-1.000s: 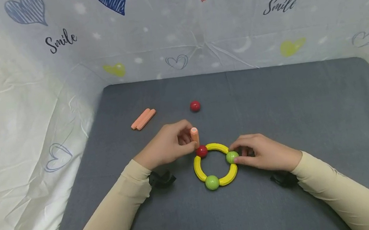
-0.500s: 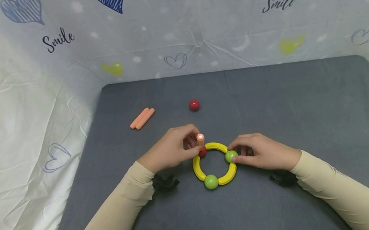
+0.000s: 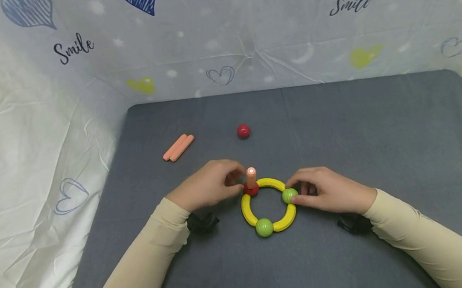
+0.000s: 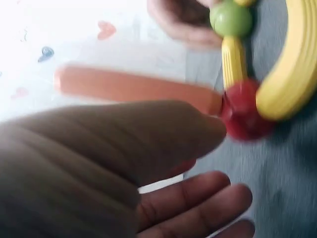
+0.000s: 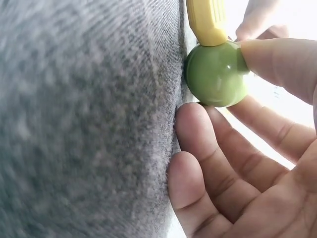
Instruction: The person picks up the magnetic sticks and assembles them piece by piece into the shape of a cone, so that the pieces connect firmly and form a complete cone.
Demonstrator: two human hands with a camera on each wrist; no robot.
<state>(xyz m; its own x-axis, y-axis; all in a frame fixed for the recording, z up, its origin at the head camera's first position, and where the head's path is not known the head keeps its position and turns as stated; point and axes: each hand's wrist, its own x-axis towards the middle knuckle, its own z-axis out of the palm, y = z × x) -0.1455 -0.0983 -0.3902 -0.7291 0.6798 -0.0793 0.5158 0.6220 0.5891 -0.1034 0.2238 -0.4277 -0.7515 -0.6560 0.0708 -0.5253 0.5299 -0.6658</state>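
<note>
Left wrist cam: orange stick [image 4: 129, 88] blurred, lower edge partly behind my left hand [image 3: 207, 184]; yellow arc [image 4: 294, 62] clipped at the frame's right. Right wrist cam: my right hand [image 3: 332, 189] hides part of the green ball [image 5: 215, 74].

White heart-printed sheeting [image 3: 285, 22], black "Smile" lettering [image 3: 74, 48], grey tabletop [image 3: 363, 127]

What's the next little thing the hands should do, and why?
Maybe the left hand should reach for one of the two orange sticks lying on the table. A third stick already stands on the ring's red ball, the left hand isn't gripping it, and the green ball the right hand holds has no stick on top.
</note>
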